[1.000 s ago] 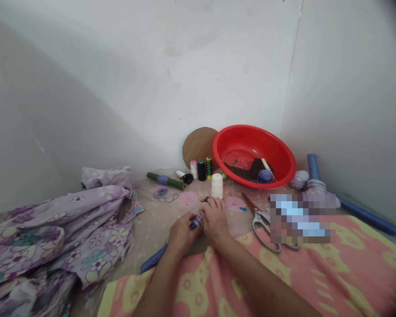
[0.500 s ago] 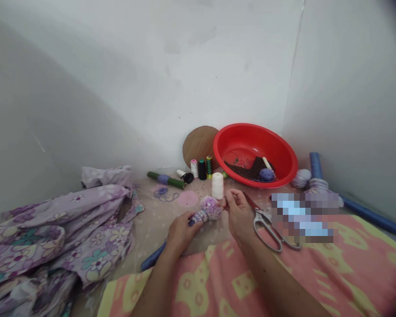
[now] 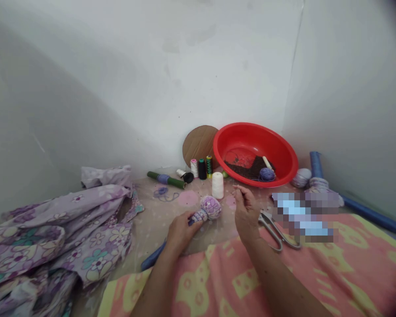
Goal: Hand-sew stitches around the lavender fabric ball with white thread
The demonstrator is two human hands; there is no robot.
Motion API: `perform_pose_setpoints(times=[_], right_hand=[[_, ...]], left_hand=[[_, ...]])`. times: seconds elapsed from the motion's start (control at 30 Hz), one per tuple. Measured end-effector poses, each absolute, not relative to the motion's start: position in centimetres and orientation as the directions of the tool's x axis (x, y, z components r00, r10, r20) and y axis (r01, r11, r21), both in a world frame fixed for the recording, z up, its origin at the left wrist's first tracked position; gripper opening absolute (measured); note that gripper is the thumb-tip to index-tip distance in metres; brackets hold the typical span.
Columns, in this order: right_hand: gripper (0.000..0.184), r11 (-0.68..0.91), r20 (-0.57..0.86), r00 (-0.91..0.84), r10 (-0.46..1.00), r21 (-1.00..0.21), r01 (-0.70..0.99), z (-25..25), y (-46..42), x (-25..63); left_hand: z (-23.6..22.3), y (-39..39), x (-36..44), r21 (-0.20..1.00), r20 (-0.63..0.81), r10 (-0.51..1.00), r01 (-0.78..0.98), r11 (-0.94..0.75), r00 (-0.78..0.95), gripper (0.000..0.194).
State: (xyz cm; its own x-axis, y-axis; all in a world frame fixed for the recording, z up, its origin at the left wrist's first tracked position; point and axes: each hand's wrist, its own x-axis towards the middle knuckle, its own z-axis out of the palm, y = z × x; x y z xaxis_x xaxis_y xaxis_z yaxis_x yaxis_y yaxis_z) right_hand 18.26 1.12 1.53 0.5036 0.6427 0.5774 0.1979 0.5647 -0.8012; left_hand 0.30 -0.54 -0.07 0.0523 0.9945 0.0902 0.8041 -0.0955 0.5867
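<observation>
Wall corner (image 3: 171,88) behind, floral cloth (image 3: 62,237) on the left. I've got the neck of a stuffed fabric ball (image 3: 210,208) gripped in my left hand (image 3: 180,233). My right hand (image 3: 246,211) is raised, fingertips (image 3: 236,188) pinched, can't tell on what, just left of scissors (image 3: 275,233); red basin (image 3: 254,154) far right.

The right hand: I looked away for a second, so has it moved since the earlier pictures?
Yes, the right hand has moved rightward, away from the white thread spool, and now sits clearly to its right.

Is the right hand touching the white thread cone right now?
Apart. The head view shows a clear gap between the raised fingertips of the right hand and the white thread cone.
</observation>
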Motion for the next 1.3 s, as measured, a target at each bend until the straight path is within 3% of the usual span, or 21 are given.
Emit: perform_pose_setpoints(times=[0.23, 0.4, 0.53, 0.63, 0.83, 0.97, 1.3], right_hand=[[0.018, 0.624, 0.732, 0.454, 0.508, -0.676, 0.392, 2.0, 0.8, 19.0], [0.018, 0.636, 0.760, 0.427, 0.490, -0.647, 0.420, 2.0, 0.9, 19.3], [0.021, 0.552, 0.706, 0.386, 0.594, -0.707, 0.443, 1.5, 1.2, 19.2], [0.020, 0.511, 0.670, 0.214, 0.711, -0.701, 0.496, 0.6, 1.2, 18.3], [0.022, 0.346, 0.382, -0.101, 0.919, -0.656, 0.671, -0.7, 0.3, 16.1], [0.021, 0.307, 0.309, -0.135, 0.941, -0.617, 0.725, -0.9, 0.1, 15.7], [0.022, 0.311, 0.295, -0.169, 0.940, -0.541, 0.781, -1.0, 0.0, 15.7]], left_hand=[[-0.1, -0.5, 0.2, 0.580, 0.085, 0.994, 0.808, -0.099, 0.061, 0.041], [-0.1, -0.5, 0.2, 0.582, 0.086, 0.994, 0.807, -0.100, 0.062, 0.041], [0.1, -0.5, 0.2, 0.600, 0.093, 0.992, 0.790, -0.121, 0.082, 0.040], [0.2, -0.5, 0.1, 0.595, 0.101, 0.990, 0.792, -0.137, 0.095, 0.039], [-0.1, -0.3, -0.2, 0.547, 0.123, 0.986, 0.822, -0.161, 0.112, 0.036], [0.1, -0.3, -0.1, 0.558, 0.102, 0.989, 0.816, -0.148, 0.109, 0.037], [0.4, -0.4, 0.0, 0.574, 0.085, 0.993, 0.810, -0.121, 0.088, 0.037]])
